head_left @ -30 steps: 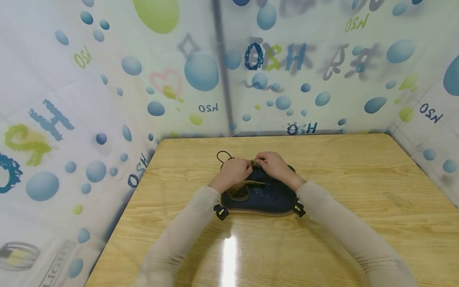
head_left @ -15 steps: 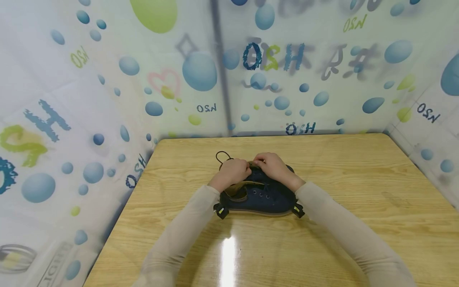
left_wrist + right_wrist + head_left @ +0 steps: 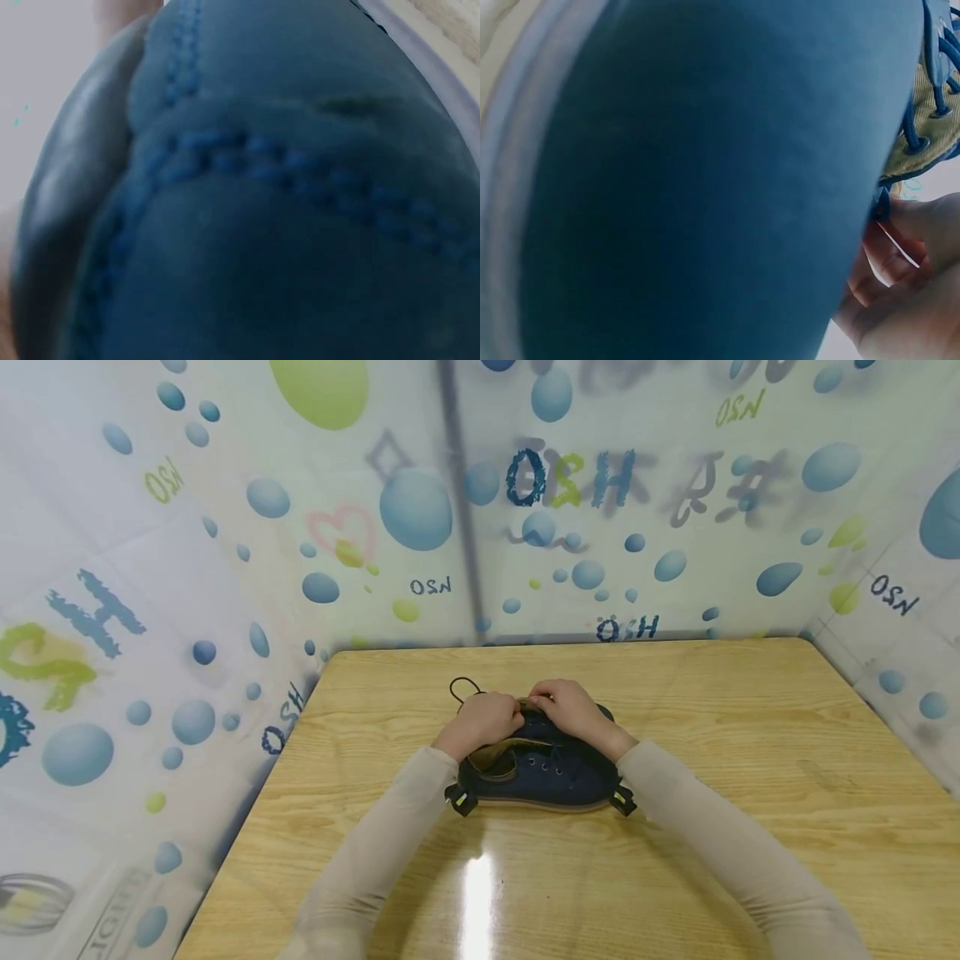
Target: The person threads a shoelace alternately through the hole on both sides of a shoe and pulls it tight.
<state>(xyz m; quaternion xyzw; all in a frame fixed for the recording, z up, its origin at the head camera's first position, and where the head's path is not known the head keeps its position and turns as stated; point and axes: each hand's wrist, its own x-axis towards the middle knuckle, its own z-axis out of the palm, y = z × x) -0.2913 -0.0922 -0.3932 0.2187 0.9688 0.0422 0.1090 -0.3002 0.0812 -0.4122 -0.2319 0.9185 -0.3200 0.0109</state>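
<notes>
A navy blue shoe (image 3: pixel 540 785) lies on the table, toe to the right, its tan-lined opening at the left. Behind it sits a second navy shoe (image 3: pixel 536 725), mostly covered by the hands. My left hand (image 3: pixel 483 720) has its fingers curled at the far shoe's lacing and seems to pinch the lace, though its fingertips are largely hidden. My right hand (image 3: pixel 572 708) meets it from the right; in the right wrist view its thumb and fingers pinch a dark blue shoelace (image 3: pixel 882 204). Stitched shoe leather (image 3: pixel 270 255) fills the left wrist view.
The wooden table (image 3: pixel 750 760) extends around the shoes, with patterned curtains (image 3: pixel 420 510) beyond its far edge. A thin dark loop (image 3: pixel 452 687) stands behind the left hand. Small black devices (image 3: pixel 622 800) hang beneath both wrists, beside the near shoe.
Both hands stay at the far shoe's lacing, with only slight finger movement. The whole view has shifted a little; the near shoe keeps its place on the table.
</notes>
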